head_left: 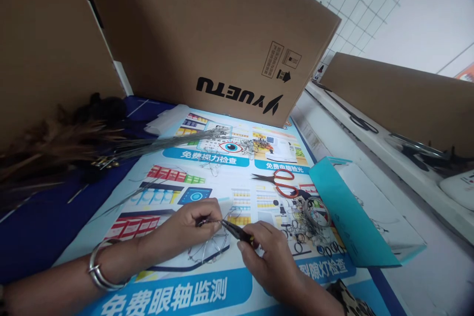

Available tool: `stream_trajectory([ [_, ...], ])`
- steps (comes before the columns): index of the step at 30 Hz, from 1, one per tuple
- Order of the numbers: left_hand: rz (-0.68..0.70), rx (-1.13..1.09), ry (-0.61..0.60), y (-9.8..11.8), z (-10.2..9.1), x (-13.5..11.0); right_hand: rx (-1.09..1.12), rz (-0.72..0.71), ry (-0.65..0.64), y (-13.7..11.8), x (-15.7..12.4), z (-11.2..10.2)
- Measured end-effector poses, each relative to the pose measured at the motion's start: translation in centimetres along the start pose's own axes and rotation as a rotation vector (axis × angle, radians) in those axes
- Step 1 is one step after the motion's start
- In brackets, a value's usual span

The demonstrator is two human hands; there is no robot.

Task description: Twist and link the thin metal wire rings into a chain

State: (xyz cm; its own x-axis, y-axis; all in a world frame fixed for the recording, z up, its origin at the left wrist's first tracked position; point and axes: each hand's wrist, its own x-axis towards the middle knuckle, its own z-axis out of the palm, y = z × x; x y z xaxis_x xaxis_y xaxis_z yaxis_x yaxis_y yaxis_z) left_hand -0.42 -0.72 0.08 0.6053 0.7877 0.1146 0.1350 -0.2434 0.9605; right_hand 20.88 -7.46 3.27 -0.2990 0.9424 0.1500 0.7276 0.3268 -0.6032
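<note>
My left hand (202, 217) is closed in a pinch on a small piece of thin wire with dark bits on it, mostly hidden by the fingers. In my right hand (270, 256) is a pair of dark needle-nose pliers (237, 230), its tips touching or very near the wire at my left fingertips. Below the left hand, bent thin wires (207, 252) spread over the printed sheet. Beyond the pliers lie scissors with red-orange handles (284, 182), blades apart. A tangle of wire pieces and rings (314, 215) sits to the right.
A teal open box (351, 217) with a few wires in it stands at the right. Long straight wires (166, 142) lie at the back left beside dried plumes (55, 143). A large cardboard box (207, 34) walls off the back. Small wire pieces (250, 147) lie before it.
</note>
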Motion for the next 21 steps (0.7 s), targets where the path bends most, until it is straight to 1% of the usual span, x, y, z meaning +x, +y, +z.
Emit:
stream_trajectory([
  [7,-0.011,0.032,0.026,0.8,0.0,0.1,-0.003,0.022,0.0,0.0,0.0,0.0],
  [12,-0.019,0.043,0.031,1.3,0.0,0.2,-0.014,0.011,0.007,0.0,0.1,0.0],
  [18,-0.005,0.061,0.056,1.2,0.1,0.2,-0.026,-0.007,0.005,-0.1,0.1,-0.1],
  [21,0.005,0.074,0.048,1.1,0.1,0.2,-0.031,0.004,-0.011,-0.1,0.2,-0.2],
])
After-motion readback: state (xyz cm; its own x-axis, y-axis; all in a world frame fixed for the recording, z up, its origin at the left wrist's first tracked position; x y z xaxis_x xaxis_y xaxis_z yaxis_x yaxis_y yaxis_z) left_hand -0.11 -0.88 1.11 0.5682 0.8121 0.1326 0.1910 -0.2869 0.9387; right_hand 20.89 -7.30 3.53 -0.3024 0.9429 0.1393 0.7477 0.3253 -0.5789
